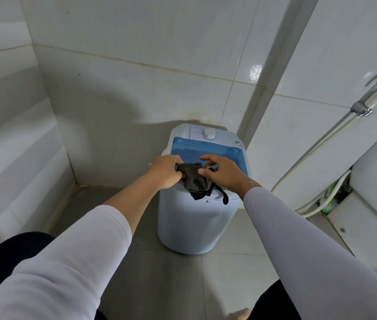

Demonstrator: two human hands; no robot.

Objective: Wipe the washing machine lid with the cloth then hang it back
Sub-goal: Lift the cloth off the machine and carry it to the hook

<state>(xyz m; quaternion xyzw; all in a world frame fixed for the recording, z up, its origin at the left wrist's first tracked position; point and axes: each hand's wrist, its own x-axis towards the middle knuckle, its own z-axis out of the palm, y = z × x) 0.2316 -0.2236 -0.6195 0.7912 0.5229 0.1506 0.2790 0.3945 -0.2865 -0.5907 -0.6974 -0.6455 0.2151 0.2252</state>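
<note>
**Head view: both hands on the cloth at the lid's front edge**

Left hand (pixel 165 172) fingers were curled tight around the dark cloth (pixel 193 179). Right hand (pixel 223 173) fingers were spread, thumb touching the bundle. It sat bunched on the blue lid (pixel 210 151), a corner and strap hanging over the white washing machine (pixel 194 225), in the tiled corner.

Washing machine (pixel 196 218) in the wall corner, cloth (pixel 194 180) on its lid (pixel 208 152), toilet (pixel 376 204) to the right

Hands cover the lid (pixel 208 151) front edge.
</note>
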